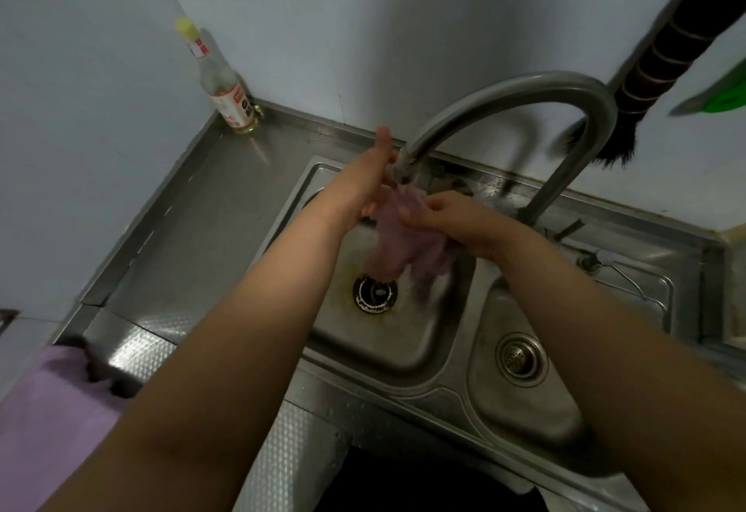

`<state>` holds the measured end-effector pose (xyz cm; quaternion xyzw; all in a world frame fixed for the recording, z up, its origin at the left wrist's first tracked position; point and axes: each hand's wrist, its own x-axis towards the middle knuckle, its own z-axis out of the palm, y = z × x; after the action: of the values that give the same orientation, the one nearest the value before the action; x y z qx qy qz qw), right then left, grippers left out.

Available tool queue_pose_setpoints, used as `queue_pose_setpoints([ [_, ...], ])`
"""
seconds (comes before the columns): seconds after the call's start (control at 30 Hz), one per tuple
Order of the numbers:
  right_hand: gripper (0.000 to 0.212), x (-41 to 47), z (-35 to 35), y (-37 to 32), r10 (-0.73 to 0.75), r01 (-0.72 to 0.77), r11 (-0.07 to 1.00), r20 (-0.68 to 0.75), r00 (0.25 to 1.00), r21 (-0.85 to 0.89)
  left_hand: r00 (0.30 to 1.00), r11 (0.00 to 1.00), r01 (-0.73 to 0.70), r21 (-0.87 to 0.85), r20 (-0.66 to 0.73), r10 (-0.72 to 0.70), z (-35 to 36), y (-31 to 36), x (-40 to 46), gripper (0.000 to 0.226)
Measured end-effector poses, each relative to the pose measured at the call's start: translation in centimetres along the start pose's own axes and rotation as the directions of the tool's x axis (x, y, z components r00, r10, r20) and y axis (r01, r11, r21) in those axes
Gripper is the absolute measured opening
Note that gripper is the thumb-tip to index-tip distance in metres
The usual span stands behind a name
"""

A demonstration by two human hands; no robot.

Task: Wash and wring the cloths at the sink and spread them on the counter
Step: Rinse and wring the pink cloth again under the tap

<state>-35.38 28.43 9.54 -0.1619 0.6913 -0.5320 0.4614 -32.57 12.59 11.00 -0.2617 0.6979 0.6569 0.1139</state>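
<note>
From the head camera we see a pale purple cloth (403,241) bunched between both hands over the left basin of the sink (407,346), right under the mouth of the faucet (403,166). Our left hand (365,184) holds its upper end at about ten o'clock from the cloth's middle, thumb raised; whether its fingers curl round the cloth we cannot tell. Our right hand (452,220) sits at two o'clock, fingers curled onto the fabric. The cloth's long axis runs down toward six o'clock, its loose tail hanging just above the drain (374,292). Both hands are equally near. A second purple cloth (48,402) lies on the bench (226,204) at eight o'clock.
</note>
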Motion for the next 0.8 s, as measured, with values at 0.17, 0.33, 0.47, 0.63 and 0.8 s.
queue_pose_setpoints([
  [0.17, 0.024, 0.6, 1.2, 0.4, -0.064, 0.089, 0.915, -0.078, 0.995, 0.393, 0.990, 0.992, 0.051, -0.114, 0.136, -0.036, 0.5, -4.3, 0.2, 0.092],
  [0.33, 0.024, 0.2, 0.6, -0.2, -0.024, 0.109, 0.635, -0.121, 0.992, 0.765, 0.957, 0.990, 0.132, -0.037, 0.265, -0.118, 1.1, -9.9, -1.3, 0.077],
  [0.47, 0.033, 0.1, -0.2, -0.4, 0.045, 0.097, 0.627, -0.161, 0.986, 0.773, 0.975, 0.958, 0.082, -0.275, 0.221, -0.020, 0.2, -10.4, -2.1, 0.028],
  [0.63, 0.028, 0.0, -1.1, 0.1, 0.012, 0.124, 0.670, -0.177, 0.984, 0.732, 0.998, 0.934, -0.049, -0.354, 0.012, 0.057, -2.4, -8.8, -1.5, 0.030],
  [0.8, 0.043, 0.7, -1.6, 1.4, 0.031, 0.070, 0.938, -0.284, 0.958, 0.339, 0.997, 0.914, 0.067, -0.400, 0.070, -0.042, -3.2, -7.5, -1.4, 0.033],
])
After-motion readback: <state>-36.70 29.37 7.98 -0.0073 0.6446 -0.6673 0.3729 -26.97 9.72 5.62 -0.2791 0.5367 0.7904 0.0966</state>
